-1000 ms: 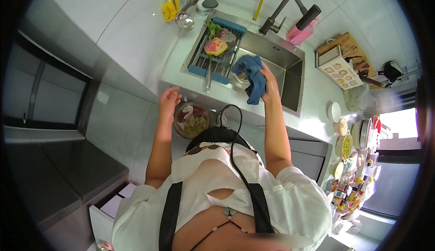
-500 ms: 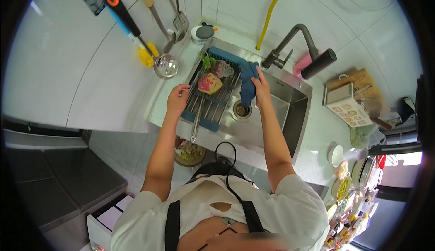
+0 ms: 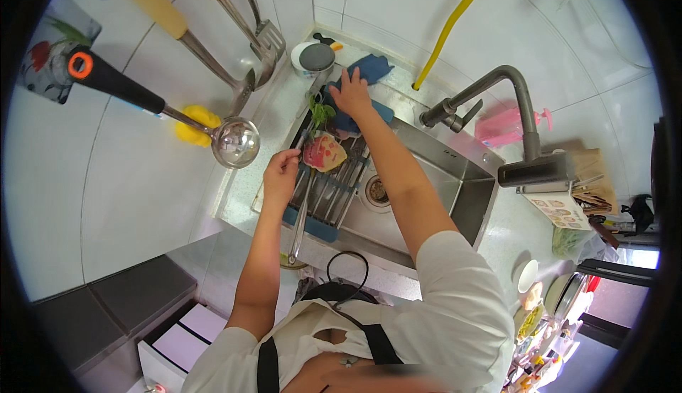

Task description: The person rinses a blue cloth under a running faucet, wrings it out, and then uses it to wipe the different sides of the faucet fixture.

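At the back left corner of the sink, my right hand lies with fingers spread on a crumpled blue cloth. My left hand is by the left edge of a metal-bar drying rack with blue ends. Its fingers are curled together, and what they hold, if anything, is not clear. Between the hands, on the rack, lie a red and yellow printed pad and some green leaves. A long metal utensil handle reaches over the sink's front edge.
A ladle, a yellow sponge and a slotted turner hang at the left wall. A grey-lidded white tub stands behind the rack. The dark faucet, a pink bottle and a white bowl are to the right.
My right hand has moved with the blue cloth from the rack's right side to the back left corner of the sink. My left hand stays by the rack's left edge. The view has shifted.
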Tool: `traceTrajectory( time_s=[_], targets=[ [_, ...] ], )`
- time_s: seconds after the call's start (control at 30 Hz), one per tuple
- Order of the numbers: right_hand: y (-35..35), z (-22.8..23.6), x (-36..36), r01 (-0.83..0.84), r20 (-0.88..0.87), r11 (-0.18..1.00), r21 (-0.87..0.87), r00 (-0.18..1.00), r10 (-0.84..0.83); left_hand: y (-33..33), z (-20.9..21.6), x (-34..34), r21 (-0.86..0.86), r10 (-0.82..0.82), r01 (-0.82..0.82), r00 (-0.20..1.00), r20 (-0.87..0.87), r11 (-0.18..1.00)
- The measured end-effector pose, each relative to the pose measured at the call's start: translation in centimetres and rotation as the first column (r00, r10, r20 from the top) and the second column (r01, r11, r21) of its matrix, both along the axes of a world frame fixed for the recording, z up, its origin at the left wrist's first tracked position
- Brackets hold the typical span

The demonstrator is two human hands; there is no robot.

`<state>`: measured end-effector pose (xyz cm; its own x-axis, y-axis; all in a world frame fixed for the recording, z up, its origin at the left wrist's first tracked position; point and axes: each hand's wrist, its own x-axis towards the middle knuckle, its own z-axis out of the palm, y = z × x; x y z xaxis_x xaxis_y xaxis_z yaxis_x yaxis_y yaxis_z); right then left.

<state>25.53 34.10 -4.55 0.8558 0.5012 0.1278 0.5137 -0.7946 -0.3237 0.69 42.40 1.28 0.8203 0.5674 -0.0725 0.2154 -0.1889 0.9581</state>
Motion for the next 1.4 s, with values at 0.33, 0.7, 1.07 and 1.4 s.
traceTrajectory(
  time_s=[0.33, 0.7, 1.07, 1.4],
  targets=[
    [-5.2, 2.4, 1.5, 0.033, -0.23, 0.994, -0.106, 0.971, -0.057, -1.2, -0.2, -0.4, -0.106, -0.105, 0.1, 0.994, -0.036, 0.989],
    [-16.0, -1.1, -1.5, 0.225, -0.117, 0.972, -0.069, 0.966, -0.232, -4.1, 0.4, -0.6, -0.069, -0.252, 0.252, 0.968, -0.001, 0.965],
    [-21.2, 1.6, -6.1, 0.317, -0.256, 0.947, 0.046, 0.92, -0.295, -5.1, 1.3, -1.8, -0.112, -0.32, 0.325, 0.945, 0.062, 0.939],
    [-33.7, 8.0, -9.5, 0.21, -0.079, 0.933, 0.292, 0.977, -0.196, -6.3, -0.4, -2.3, -0.089, -0.348, 0.349, 0.937, 0.021, 0.933]
  ],
)
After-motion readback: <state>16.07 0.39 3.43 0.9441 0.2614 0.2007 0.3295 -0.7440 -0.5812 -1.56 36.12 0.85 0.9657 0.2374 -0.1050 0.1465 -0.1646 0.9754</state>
